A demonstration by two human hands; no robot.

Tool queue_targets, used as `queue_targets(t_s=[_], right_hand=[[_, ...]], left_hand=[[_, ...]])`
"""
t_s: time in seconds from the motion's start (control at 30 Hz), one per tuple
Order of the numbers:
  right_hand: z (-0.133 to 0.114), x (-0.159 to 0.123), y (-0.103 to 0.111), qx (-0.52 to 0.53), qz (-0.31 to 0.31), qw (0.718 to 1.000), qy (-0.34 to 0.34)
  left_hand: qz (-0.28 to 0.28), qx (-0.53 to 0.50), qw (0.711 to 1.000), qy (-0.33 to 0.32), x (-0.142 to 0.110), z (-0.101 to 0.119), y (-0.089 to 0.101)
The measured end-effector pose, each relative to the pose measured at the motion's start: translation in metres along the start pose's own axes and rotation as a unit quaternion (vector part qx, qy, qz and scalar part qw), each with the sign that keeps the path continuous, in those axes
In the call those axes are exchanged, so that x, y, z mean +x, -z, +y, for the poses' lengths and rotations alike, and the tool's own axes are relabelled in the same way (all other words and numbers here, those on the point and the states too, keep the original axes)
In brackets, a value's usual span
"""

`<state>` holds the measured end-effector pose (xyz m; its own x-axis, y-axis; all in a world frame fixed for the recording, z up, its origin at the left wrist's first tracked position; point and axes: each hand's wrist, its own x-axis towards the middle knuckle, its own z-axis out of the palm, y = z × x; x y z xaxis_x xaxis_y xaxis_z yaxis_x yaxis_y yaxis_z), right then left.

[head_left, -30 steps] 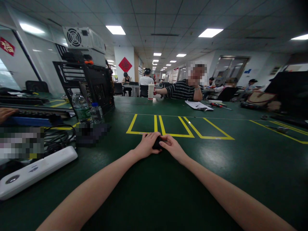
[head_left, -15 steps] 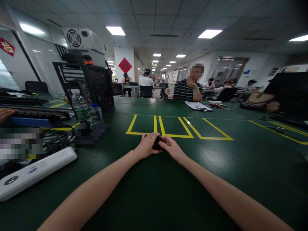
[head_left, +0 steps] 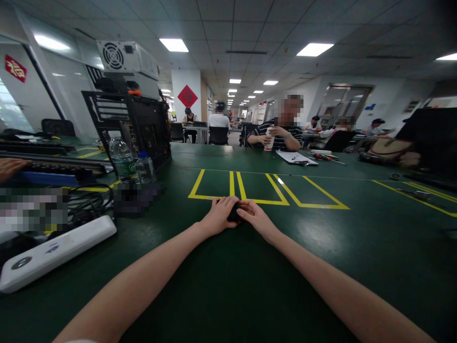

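Observation:
A small dark rounded object (head_left: 234, 213) sits low over the green table, between my two hands; its kind is mostly hidden by fingers. My left hand (head_left: 220, 216) wraps round its left side, fingers curled over the top. From the right, my right hand (head_left: 255, 219) closes on the object with thumb and fingers. Just beyond both hands lie the yellow tape outlines (head_left: 250, 202) on the tabletop.
At left stand a black computer case (head_left: 143, 126) with a power supply (head_left: 124, 57) on top, plastic bottles (head_left: 123, 159), cables and a white power strip (head_left: 60, 252). Across the table a person in a striped shirt holds a white cup (head_left: 269, 139) near a clipboard (head_left: 296, 157).
My hands keep their hold on the dark object, almost unmoved. Across the table the person has shifted the cup rightward, with both hands at it. The view has turned slightly left.

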<state>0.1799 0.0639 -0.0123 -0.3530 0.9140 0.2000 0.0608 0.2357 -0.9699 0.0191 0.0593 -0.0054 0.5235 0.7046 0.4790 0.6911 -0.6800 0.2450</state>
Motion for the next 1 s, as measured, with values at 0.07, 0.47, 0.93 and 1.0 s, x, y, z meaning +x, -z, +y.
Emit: queue_targets(t_s=[0.07,0.47,0.93,1.0], right_hand=[[0.001,0.0016,0.0007,-0.005,-0.006,1.0,-0.008],[0.0003,-0.0008,0.0017,0.01,-0.035,0.999,0.013],[0.0007,0.0018,0.0084,0.048,-0.107,0.993,0.002],[0.0019,0.0023,0.0071,0.049,-0.089,0.995,0.003]], left_hand=[[-0.003,0.006,1.0,0.005,0.0003,-0.0003,-0.0004],[0.001,-0.003,1.0,-0.004,-0.0007,-0.0002,0.0022],[0.005,0.004,1.0,-0.013,-0.0017,-0.0035,-0.0008],[0.008,0.009,1.0,-0.013,-0.0013,-0.0038,-0.0015]])
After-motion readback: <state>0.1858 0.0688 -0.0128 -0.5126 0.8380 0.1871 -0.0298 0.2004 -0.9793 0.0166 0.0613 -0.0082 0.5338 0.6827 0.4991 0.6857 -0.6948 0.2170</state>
